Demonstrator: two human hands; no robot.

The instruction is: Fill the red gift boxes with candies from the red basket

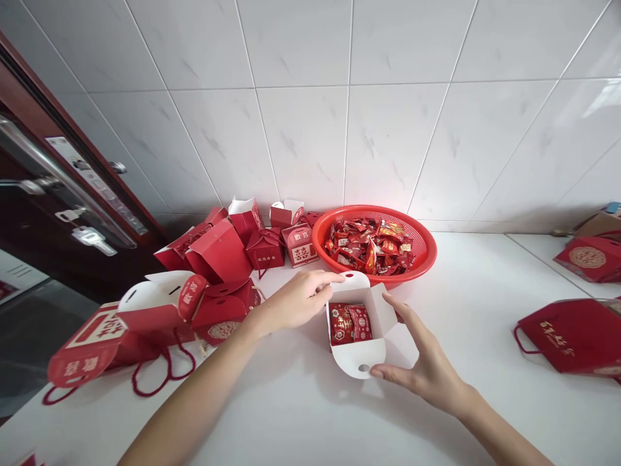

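Observation:
An opened red box with white inner flaps (359,360) sits on the white table, and red candy packets (350,323) lie inside it. At the box's upper left, my left hand (301,299) has its fingertips at the upper flap, thumb and fingers a little apart. On the right side, my right hand (427,362) is spread, its fingers at the right flap and its thumb by the hole of the lower flap. Just behind the box stands a red plastic basket (423,259) with many wrapped candies (371,249).
Several red gift boxes (220,252) crowd the table's left and back left, some with cords. More red boxes (572,336) stand at the right. A tiled wall (301,136) bounds the back, and a dark door (53,213) is at the left.

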